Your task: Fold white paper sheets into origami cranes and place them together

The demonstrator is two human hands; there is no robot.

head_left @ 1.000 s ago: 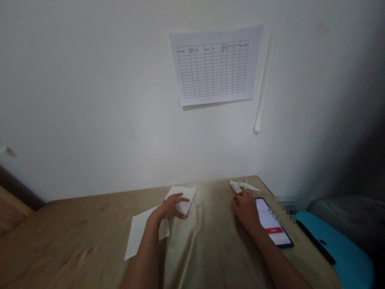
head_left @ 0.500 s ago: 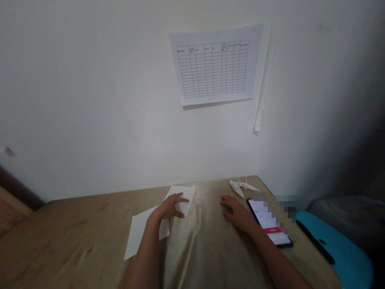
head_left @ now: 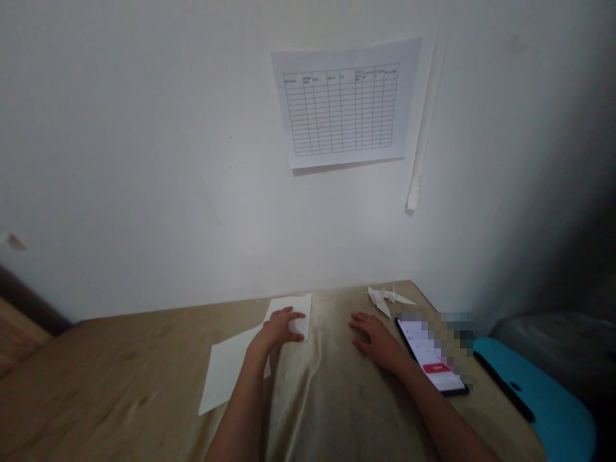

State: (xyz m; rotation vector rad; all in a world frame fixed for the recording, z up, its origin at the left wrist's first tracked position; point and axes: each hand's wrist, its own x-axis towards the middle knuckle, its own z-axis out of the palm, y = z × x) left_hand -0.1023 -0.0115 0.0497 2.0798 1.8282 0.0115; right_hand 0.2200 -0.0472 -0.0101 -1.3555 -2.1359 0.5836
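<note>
My left hand (head_left: 282,328) lies on a small white sheet of paper (head_left: 302,304) by the wall, its fingers spread and covering part of it. Under my left forearm a second white sheet of paper (head_left: 226,367) rests on the brown cloth; the wrist hides its right part. My right hand (head_left: 371,337) is on the cloth to the right, fingers apart and holding nothing. Behind it is a folded paper crane (head_left: 380,297), partly blurred. Beside that hand lies a phone (head_left: 428,353) with its screen lit.
A brown cloth (head_left: 120,372) covers the table up to the white wall. On the wall hangs a printed table sheet (head_left: 344,106). Beyond the table's right edge stands a blue rounded object (head_left: 543,398). A wooden piece (head_left: 22,340) shows at the far left.
My left hand has shifted slightly right, and the small sheet beneath it has turned a little, its near edge moving away from me. My right hand has edged slightly left.
</note>
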